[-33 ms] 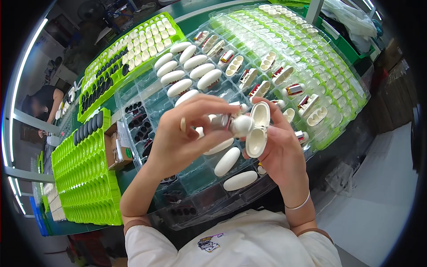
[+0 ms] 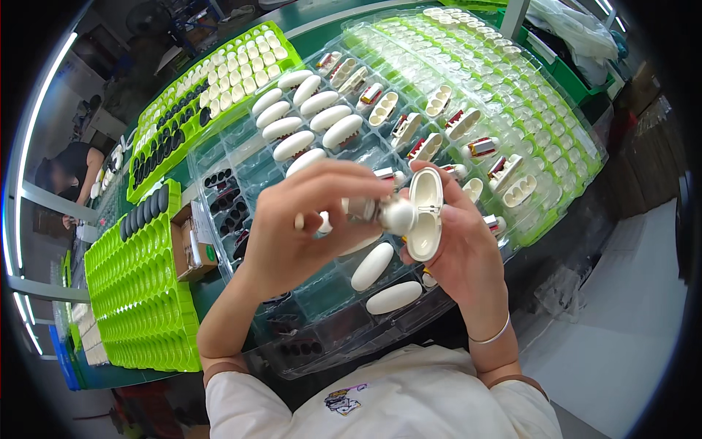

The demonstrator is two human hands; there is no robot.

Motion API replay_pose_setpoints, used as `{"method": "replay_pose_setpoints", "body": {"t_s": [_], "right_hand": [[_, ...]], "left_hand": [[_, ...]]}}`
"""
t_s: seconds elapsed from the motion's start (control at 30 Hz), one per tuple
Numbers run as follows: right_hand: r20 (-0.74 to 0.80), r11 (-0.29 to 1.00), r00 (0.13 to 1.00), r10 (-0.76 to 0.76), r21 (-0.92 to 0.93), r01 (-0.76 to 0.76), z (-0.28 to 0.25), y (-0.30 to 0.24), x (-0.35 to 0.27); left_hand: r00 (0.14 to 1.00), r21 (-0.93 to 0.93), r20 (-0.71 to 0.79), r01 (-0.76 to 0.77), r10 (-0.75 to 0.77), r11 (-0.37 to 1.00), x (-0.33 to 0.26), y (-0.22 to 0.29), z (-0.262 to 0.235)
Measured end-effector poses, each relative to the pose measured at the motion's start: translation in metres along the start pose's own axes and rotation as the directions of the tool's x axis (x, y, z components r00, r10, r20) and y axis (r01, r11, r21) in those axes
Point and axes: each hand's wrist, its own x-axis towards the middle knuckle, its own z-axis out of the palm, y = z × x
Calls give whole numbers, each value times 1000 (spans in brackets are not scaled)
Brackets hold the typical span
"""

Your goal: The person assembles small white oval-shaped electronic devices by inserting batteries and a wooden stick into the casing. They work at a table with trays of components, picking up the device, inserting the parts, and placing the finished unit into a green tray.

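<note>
In front of me, my right hand (image 2: 468, 241) holds a white oval hinged case (image 2: 426, 189) opened out, its two hollow halves facing up and a small hinge between them. My left hand (image 2: 311, 223) grips a short tool with a metallic body and a white rounded end (image 2: 399, 216). That end overlaps the case's left edge in view; whether it touches is unclear. Motion blurs the tool's body and the left fingers. Beneath both hands lies a clear compartment tray (image 2: 322, 282) bearing white oval cases (image 2: 372, 266) and case inserts with red parts (image 2: 424, 148).
Green trays of white and black shells (image 2: 245, 69) stand at the back left, and another green moulded tray (image 2: 139, 293) at the left. Beside it sits a small cardboard box (image 2: 191, 245). Clear blister trays (image 2: 541, 139) are stacked at right. A person (image 2: 69, 172) sits far left.
The tool's white end has shifted slightly downward beside the case, and my left fingers have moved a little. The right hand and the case stay nearly in place.
</note>
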Motion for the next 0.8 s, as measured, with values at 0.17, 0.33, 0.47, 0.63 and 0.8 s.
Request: {"method": "replay_pose_setpoints", "body": {"t_s": [0.17, 0.33, 0.47, 0.63, 0.8], "right_hand": [[130, 998, 990, 50, 41, -55, -7, -8, 0], [60, 976, 998, 21, -218, -8, 5, -13, -6], [77, 961, 997, 13, -278, 9, 5, -13, -7], [100, 931, 994, -36, -359, 70, 3, -12, -6], [113, 907, 993, -45, -412, 88, 2, -10, -5]], "left_hand": [[767, 384, 123, -622, 630, 682, -3, -10, 1], [619, 369, 163, -761, 769, 534, -1, -15, 4], [613, 390, 161, -760, 774, 521, 0, -17, 4], [607, 402, 163, -761, 778, 509, 0, -19, 4], [615, 416, 164, -752, 771, 511, -2, -17, 5]]}}
